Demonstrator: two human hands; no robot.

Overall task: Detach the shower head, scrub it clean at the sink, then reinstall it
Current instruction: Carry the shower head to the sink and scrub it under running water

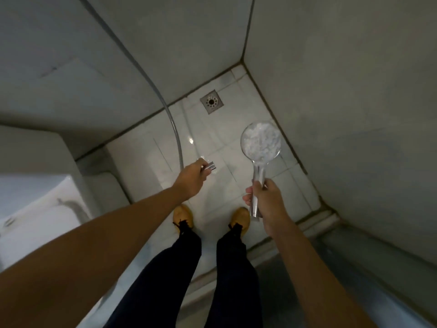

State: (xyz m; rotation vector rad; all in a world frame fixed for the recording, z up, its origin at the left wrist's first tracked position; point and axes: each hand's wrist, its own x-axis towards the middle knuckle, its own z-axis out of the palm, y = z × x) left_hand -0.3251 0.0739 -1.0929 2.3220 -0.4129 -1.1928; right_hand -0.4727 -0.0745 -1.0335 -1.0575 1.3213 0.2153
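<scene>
The right hand [267,202] is gripping the handle of the shower head [260,141], which is detached and held upright above the tiled floor [212,143]. The left hand [189,181] is pinching the metal end of the hose [176,138], well apart from the head. A drain [211,101] is sitting near the corner.

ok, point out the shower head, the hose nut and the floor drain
shower head [261,141]: head view, middle of the round spray face.
hose nut [210,166]: head view, chrome sleeve showing past the left hand's fingers.
floor drain [211,101]: head view, centre of the square grate.
</scene>
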